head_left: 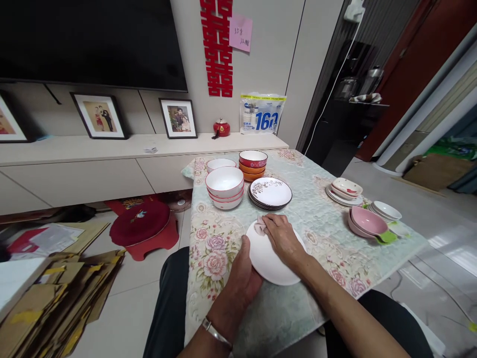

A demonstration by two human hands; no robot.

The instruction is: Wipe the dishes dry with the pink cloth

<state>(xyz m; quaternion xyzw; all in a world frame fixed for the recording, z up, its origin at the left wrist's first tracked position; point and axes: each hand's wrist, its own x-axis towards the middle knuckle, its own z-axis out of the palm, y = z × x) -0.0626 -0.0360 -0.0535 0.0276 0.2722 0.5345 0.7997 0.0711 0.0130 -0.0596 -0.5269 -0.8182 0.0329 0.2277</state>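
Observation:
A plain white plate (270, 261) is tilted over the near part of the table. My left hand (244, 271) grips its left edge, thumb on top and fingers hidden underneath. Pressed on the plate's upper side, my right hand (283, 238) holds a pale pinkish cloth (260, 226) under its fingers. Just beyond stands a stack of white plates with dark rims and a brown flower pattern (271, 193). To the left of that stack are red-rimmed white bowls (225, 184).
Red and orange bowls (253, 166) stand stacked farther back on the flowered tablecloth (214, 256). At the right are small dishes (346, 188), pink bowls (368, 222) and white bowls (386, 211). A red stool (143, 226) and flattened cardboard (70, 293) lie left of the table.

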